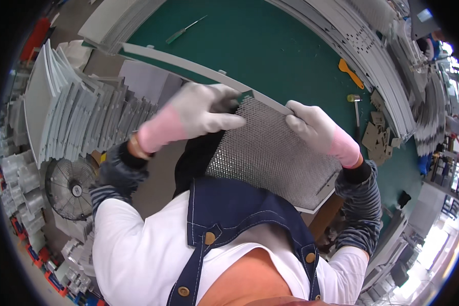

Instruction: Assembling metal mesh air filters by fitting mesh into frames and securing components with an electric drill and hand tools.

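Note:
A silvery mesh panel point(270, 153) leans between my body and the green table, its lower corner edged in white. Along its upper edge runs a long white strip point(188, 64), reaching far to the left. My left hand point(196, 109), in a white glove with a pink cuff, is at the panel's upper left corner. Its thumb lies over the mesh, apart from the other fingers; the hand is slightly blurred. My right hand point(313, 130), gloved alike, pinches the strip's right end at the panel's top edge. Some of its fingertips are hidden.
On the green table point(270, 41) lie a screwdriver point(183, 31), an orange-handled scraper point(351, 74), a hammer point(356, 104) and small metal plates point(375, 135). Long white profiles point(362, 46) line the far side. Stacked white panels point(71, 107) and a fan point(74, 188) stand left.

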A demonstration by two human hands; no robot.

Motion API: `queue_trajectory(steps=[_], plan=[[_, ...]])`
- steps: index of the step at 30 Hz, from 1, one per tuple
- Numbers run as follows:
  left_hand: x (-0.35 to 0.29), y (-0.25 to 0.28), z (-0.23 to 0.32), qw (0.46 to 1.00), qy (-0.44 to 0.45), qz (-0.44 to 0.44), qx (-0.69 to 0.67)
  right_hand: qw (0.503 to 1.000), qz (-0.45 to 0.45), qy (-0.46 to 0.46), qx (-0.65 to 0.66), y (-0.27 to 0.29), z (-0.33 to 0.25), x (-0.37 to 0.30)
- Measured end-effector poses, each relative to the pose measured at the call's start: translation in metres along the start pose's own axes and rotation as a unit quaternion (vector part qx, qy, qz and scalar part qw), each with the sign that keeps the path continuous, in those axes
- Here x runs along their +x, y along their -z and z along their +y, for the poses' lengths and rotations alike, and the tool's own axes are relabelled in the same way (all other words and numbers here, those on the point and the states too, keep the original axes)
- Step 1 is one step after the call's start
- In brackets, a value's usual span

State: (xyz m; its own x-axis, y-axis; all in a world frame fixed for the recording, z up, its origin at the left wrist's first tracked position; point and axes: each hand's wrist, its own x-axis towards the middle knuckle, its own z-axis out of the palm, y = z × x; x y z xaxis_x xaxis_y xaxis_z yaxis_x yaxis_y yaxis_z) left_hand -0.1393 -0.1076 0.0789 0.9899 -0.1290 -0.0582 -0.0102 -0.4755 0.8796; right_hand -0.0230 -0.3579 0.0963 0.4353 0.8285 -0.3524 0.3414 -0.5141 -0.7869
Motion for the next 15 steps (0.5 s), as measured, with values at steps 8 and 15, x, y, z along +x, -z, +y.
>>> queue_trajectory(steps=[8, 15], plan=[[0.029, -0.061, -0.019, 0.923, 0.065, 0.042, -0.376, 0.976, 0.086, -0.031, -0.198, -0.020, -0.011, -0.001], [0.022, -0.058, -0.016, 0.904, 0.125, 0.058, -0.404, 0.979, 0.039, -0.053, -0.195, -0.017, -0.005, 0.014]])
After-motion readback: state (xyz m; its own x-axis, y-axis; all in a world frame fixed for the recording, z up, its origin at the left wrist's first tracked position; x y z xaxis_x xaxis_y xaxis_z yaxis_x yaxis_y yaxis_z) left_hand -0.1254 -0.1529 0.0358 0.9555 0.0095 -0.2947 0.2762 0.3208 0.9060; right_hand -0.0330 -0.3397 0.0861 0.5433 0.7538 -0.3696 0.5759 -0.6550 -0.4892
